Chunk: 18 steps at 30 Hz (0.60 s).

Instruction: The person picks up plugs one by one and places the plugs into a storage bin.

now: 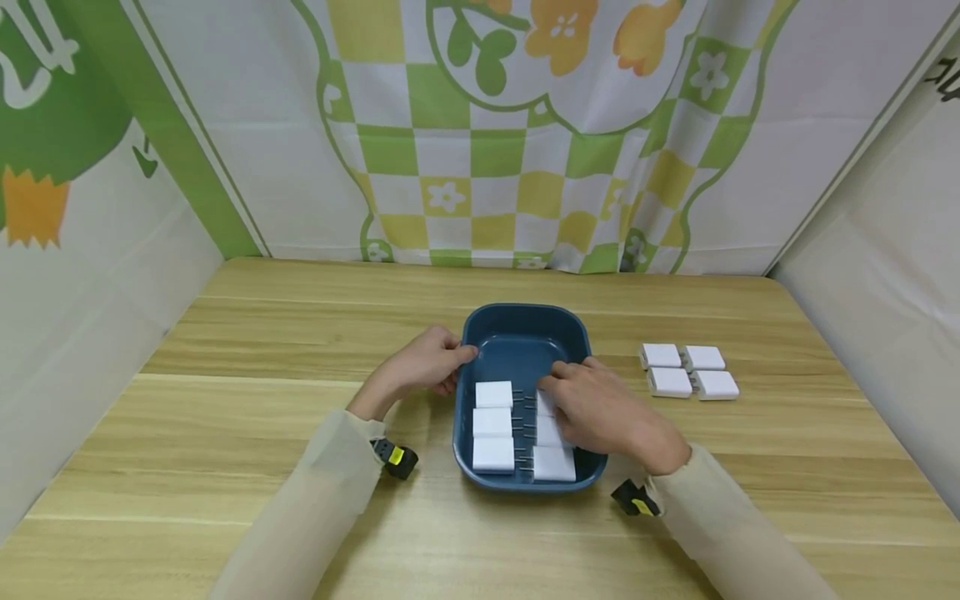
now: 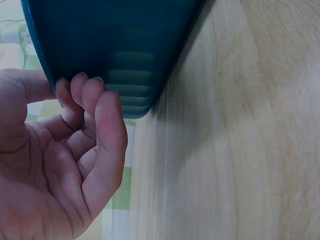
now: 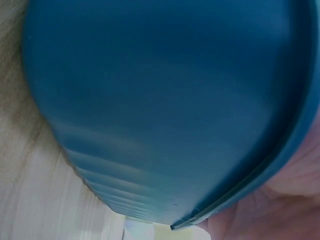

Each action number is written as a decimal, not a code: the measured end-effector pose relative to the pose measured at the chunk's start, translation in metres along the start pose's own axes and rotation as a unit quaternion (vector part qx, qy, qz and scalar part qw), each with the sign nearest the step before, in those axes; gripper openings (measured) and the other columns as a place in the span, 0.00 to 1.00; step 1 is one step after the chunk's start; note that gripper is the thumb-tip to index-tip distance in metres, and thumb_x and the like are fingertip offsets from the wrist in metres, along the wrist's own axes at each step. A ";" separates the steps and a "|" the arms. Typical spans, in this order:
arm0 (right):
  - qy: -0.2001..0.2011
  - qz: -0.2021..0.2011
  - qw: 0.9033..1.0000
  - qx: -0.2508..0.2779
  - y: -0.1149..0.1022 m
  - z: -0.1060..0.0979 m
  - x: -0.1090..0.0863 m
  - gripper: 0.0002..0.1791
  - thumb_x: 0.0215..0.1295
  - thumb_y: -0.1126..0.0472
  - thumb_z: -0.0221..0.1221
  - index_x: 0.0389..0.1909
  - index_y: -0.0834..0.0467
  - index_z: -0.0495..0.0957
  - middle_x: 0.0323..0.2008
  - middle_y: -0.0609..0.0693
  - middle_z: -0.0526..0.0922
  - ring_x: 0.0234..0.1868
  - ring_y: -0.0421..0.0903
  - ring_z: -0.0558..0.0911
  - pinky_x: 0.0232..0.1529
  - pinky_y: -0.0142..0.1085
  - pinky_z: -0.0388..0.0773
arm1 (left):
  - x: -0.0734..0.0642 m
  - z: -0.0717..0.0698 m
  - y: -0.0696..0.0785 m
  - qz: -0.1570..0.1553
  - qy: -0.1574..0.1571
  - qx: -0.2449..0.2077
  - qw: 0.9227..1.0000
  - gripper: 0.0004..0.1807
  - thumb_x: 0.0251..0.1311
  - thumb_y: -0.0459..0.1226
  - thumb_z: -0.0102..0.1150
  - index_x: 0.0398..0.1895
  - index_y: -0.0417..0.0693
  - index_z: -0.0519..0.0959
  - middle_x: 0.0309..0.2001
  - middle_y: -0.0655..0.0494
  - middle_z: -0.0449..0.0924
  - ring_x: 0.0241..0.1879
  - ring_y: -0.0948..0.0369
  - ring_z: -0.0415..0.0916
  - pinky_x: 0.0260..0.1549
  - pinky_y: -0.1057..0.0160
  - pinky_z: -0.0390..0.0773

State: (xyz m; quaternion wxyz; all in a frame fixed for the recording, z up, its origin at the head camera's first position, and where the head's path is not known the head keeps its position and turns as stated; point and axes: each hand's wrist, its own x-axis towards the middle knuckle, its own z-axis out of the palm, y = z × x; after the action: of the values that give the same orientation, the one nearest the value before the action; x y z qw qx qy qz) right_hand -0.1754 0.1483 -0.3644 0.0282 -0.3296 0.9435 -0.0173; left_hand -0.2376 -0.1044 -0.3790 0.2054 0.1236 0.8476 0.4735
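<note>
A dark blue plastic tub [image 1: 525, 358] stands on the table with white plug chargers inside. Three chargers [image 1: 492, 422] line its left side, metal prongs facing right. Opposite them is a second column, its nearest charger [image 1: 553, 464] in full view, prongs facing left. My left hand [image 1: 427, 360] pinches the tub's left rim, thumb over the edge; in the left wrist view its fingers [image 2: 107, 125] curl against the outer wall. My right hand [image 1: 600, 408] reaches over the right rim and holds the far charger [image 1: 544, 405] of that column, partly covering it. In the right wrist view the tub's wall hides the fingertips.
Several more white chargers [image 1: 690, 372] lie in two rows on the wooden table [image 1: 240, 400], right of the tub. A patterned curtain [image 1: 495, 167] hangs behind the table's far edge, with white cloth at both sides.
</note>
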 end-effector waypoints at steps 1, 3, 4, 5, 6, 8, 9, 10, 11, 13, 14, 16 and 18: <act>0.001 -0.001 1.000 0.000 0.000 0.000 0.000 0.15 0.66 0.65 0.63 0.53 0.62 0.82 0.47 0.55 0.82 0.47 0.50 0.80 0.53 0.48 0.73 | 0.000 0.000 0.000 -0.002 0.001 0.000 1.000 0.25 0.75 0.38 0.51 0.14 0.47 0.71 0.17 0.52 0.74 0.17 0.60 0.73 0.21 0.62 0.79; 0.000 -0.001 1.000 -0.001 0.000 0.000 0.000 0.15 0.66 0.65 0.62 0.53 0.62 0.82 0.47 0.55 0.82 0.46 0.50 0.80 0.53 0.48 0.73 | 0.000 0.000 0.000 -0.002 0.002 0.000 1.000 0.25 0.75 0.39 0.51 0.14 0.46 0.71 0.18 0.52 0.75 0.17 0.60 0.74 0.21 0.62 0.79; 0.000 -0.002 1.000 -0.002 0.000 0.001 0.000 0.15 0.66 0.65 0.62 0.53 0.62 0.82 0.46 0.55 0.82 0.46 0.49 0.80 0.52 0.48 0.73 | 0.000 0.000 0.000 -0.003 0.002 0.001 1.000 0.25 0.75 0.39 0.51 0.14 0.46 0.71 0.18 0.51 0.75 0.17 0.60 0.74 0.21 0.62 0.79; 0.001 -0.002 1.000 -0.003 0.000 0.001 0.000 0.15 0.66 0.65 0.62 0.53 0.62 0.82 0.46 0.55 0.82 0.46 0.49 0.80 0.52 0.48 0.73 | 0.001 0.000 0.000 -0.002 0.002 0.001 1.000 0.25 0.75 0.39 0.51 0.14 0.46 0.72 0.18 0.51 0.75 0.17 0.60 0.73 0.21 0.62 0.79; 0.001 -0.003 1.000 -0.003 0.000 0.001 0.000 0.15 0.66 0.65 0.62 0.53 0.62 0.82 0.46 0.55 0.82 0.45 0.49 0.80 0.52 0.48 0.73 | 0.001 0.000 -0.001 -0.001 0.003 0.002 1.000 0.24 0.75 0.39 0.51 0.15 0.46 0.72 0.18 0.51 0.75 0.17 0.60 0.73 0.20 0.62 0.79; 0.000 -0.003 1.000 -0.004 0.000 0.001 0.000 0.15 0.66 0.65 0.62 0.53 0.62 0.82 0.46 0.55 0.82 0.45 0.49 0.80 0.52 0.48 0.73 | 0.001 0.000 -0.001 -0.001 0.003 0.002 1.000 0.24 0.75 0.39 0.51 0.15 0.46 0.72 0.18 0.51 0.75 0.17 0.60 0.73 0.20 0.62 0.79; 0.001 -0.003 1.000 -0.003 0.000 0.001 0.000 0.15 0.66 0.65 0.62 0.53 0.62 0.82 0.46 0.55 0.82 0.45 0.49 0.80 0.52 0.48 0.73 | 0.000 0.000 -0.001 -0.002 0.003 0.002 1.000 0.24 0.75 0.39 0.51 0.14 0.46 0.72 0.18 0.51 0.75 0.17 0.60 0.73 0.21 0.62 0.79; 0.003 -0.004 1.000 -0.003 0.001 0.001 0.000 0.15 0.66 0.65 0.63 0.53 0.62 0.82 0.46 0.55 0.82 0.45 0.49 0.80 0.52 0.48 0.74 | 0.000 0.000 -0.001 -0.001 0.003 0.002 1.000 0.24 0.75 0.39 0.51 0.14 0.46 0.72 0.18 0.51 0.75 0.17 0.60 0.73 0.20 0.62 0.79; 0.004 -0.004 1.000 -0.002 0.001 0.001 0.000 0.15 0.66 0.65 0.63 0.53 0.62 0.82 0.46 0.55 0.82 0.45 0.49 0.80 0.52 0.48 0.74 | 0.000 0.000 -0.001 -0.002 0.003 0.001 1.000 0.24 0.75 0.39 0.51 0.14 0.46 0.72 0.18 0.51 0.75 0.17 0.60 0.73 0.20 0.62 0.79; 0.007 -0.004 1.000 0.002 0.001 0.000 0.000 0.15 0.66 0.65 0.63 0.53 0.62 0.82 0.46 0.55 0.82 0.45 0.49 0.80 0.52 0.48 0.74 | 0.000 0.000 0.000 -0.004 0.003 0.001 1.000 0.24 0.75 0.39 0.51 0.14 0.46 0.72 0.18 0.51 0.75 0.17 0.60 0.73 0.21 0.62 0.79; 0.009 -0.004 1.000 0.004 0.001 0.000 0.000 0.15 0.66 0.65 0.63 0.53 0.62 0.82 0.46 0.55 0.82 0.46 0.49 0.80 0.52 0.48 0.75 | 0.000 0.000 0.000 -0.004 0.003 0.001 1.000 0.24 0.75 0.39 0.51 0.14 0.46 0.72 0.18 0.51 0.75 0.17 0.60 0.73 0.20 0.62 0.79; 0.014 -0.004 1.000 0.012 0.001 -0.001 0.000 0.16 0.66 0.64 0.63 0.54 0.62 0.81 0.47 0.55 0.81 0.46 0.50 0.80 0.52 0.49 0.76 | 0.001 0.000 0.000 -0.004 0.003 0.002 1.000 0.24 0.75 0.39 0.51 0.15 0.46 0.72 0.18 0.52 0.75 0.17 0.60 0.73 0.20 0.62 0.79; 0.019 -0.004 1.000 0.023 0.001 -0.001 0.000 0.17 0.67 0.64 0.64 0.55 0.62 0.81 0.48 0.55 0.81 0.47 0.50 0.79 0.53 0.49 0.77 | 0.000 0.000 0.001 -0.005 0.003 0.003 1.000 0.24 0.75 0.39 0.51 0.15 0.46 0.72 0.18 0.52 0.75 0.17 0.60 0.73 0.20 0.62 0.79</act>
State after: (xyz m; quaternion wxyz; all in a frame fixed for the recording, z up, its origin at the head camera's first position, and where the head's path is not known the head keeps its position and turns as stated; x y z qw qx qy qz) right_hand -0.1759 0.1492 -0.3630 0.0181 -0.3326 0.9418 -0.0452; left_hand -0.2377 -0.1038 -0.3785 0.2048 0.1185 0.8502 0.4703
